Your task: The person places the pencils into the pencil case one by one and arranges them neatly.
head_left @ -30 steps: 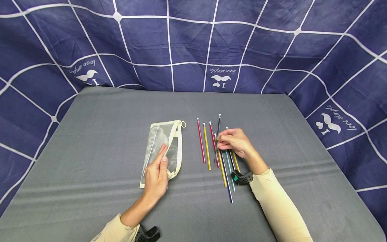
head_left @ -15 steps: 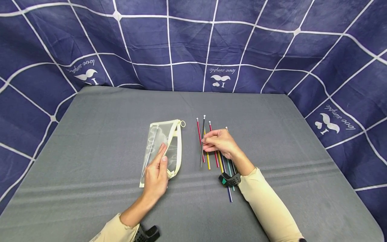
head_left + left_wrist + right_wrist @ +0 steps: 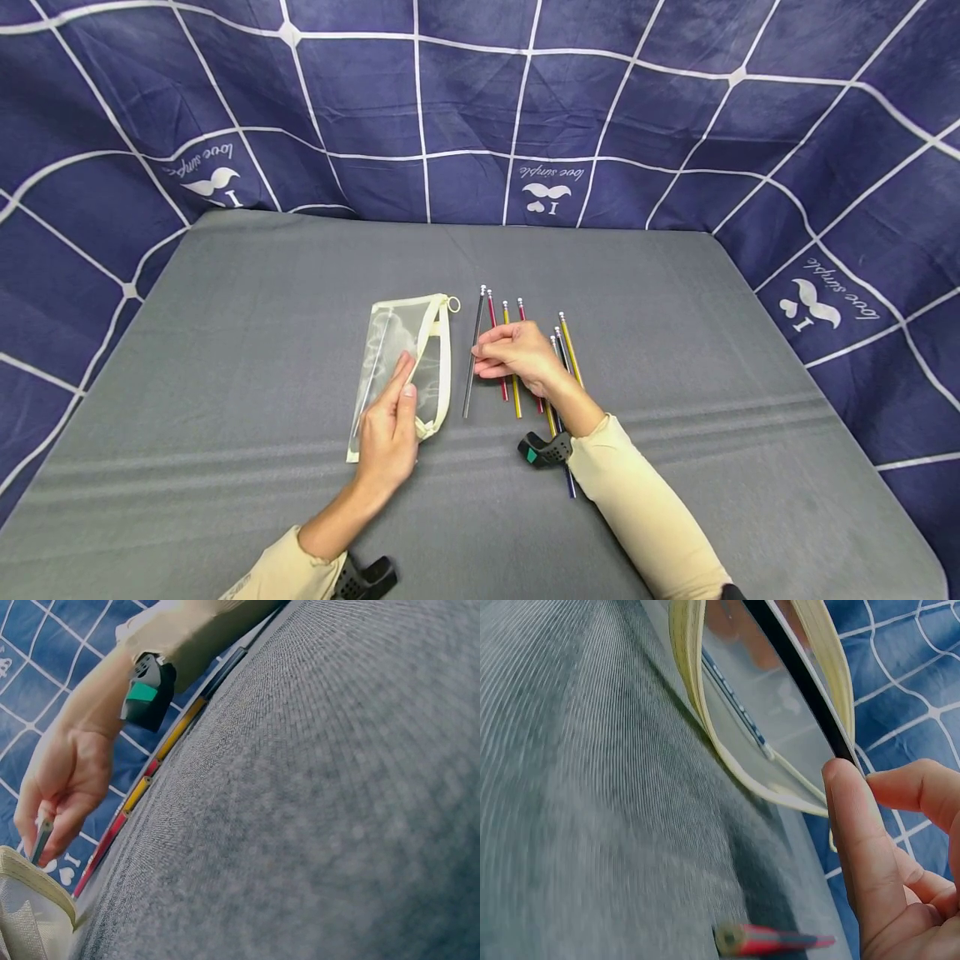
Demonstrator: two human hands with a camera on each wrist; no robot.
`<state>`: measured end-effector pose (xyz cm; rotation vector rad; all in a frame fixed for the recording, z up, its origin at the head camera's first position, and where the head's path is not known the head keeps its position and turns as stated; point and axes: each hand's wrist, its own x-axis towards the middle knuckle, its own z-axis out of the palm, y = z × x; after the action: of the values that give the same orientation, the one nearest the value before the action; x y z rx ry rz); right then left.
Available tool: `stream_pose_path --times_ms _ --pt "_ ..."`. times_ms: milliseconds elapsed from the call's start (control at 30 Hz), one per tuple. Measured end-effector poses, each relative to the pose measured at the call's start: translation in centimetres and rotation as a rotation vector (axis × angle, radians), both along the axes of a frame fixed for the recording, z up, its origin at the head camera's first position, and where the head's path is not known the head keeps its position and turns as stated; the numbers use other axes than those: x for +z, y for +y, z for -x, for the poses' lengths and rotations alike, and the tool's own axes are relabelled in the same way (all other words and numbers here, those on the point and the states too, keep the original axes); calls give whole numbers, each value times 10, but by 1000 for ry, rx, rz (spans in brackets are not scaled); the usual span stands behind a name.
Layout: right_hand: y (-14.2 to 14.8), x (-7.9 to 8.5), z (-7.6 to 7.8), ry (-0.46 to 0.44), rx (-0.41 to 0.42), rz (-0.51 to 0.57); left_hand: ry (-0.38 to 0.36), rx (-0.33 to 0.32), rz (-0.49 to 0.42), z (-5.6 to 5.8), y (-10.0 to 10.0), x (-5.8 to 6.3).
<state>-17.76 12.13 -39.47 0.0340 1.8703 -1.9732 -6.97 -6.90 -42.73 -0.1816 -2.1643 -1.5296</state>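
My left hand (image 3: 386, 433) holds the pale-yellow-edged, see-through pencil pouch (image 3: 393, 327) by its opening, thumb at the zip edge. Its mouth gapes to the right. My right hand (image 3: 517, 357) pinches a dark pencil (image 3: 480, 315) between thumb and fingers, close to the right of the pouch. In the right wrist view this pencil (image 3: 799, 667) overlaps the open mouth, whose rim (image 3: 692, 675) stands wide. A thin blue-and-white stick (image 3: 735, 701) shows inside the pouch. The left wrist view has the pencil's end (image 3: 43, 834) beside the pouch edge (image 3: 34, 879).
Several pencils lie on the grey cloth-covered table (image 3: 285, 333): a red pencil (image 3: 492, 308) and a yellow pencil (image 3: 517, 400) under the right hand, another yellow pencil (image 3: 570, 346) and a navy pencil (image 3: 570, 483) farther right. A blue checked curtain (image 3: 472, 100) encloses the table's back and sides.
The right hand has carried the dark pencil left, from above the pencil group to beside the pouch. More pencils at the right are uncovered. The left hand and pouch have stayed put.
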Motion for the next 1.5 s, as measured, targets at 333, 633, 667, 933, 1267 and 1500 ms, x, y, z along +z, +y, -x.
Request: stream_pose_path --times_ms 333,633,667,933,1267,1500 --pt "-20 -1 2 3 -29 25 19 -8 16 1 0 -1" --pt "-41 -5 -8 -4 17 38 12 -12 18 2 -1 -1" --pt "-42 -6 -9 -8 24 40 11 -10 21 2 -1 -1" --pt "-51 -10 -18 -35 57 43 -3 -6 28 2 -1 0" --pt "-53 -7 -20 -18 128 55 15 -9 37 3 -2 -2" --pt "-51 -4 -19 8 128 47 20 1 54 3 -2 -2"
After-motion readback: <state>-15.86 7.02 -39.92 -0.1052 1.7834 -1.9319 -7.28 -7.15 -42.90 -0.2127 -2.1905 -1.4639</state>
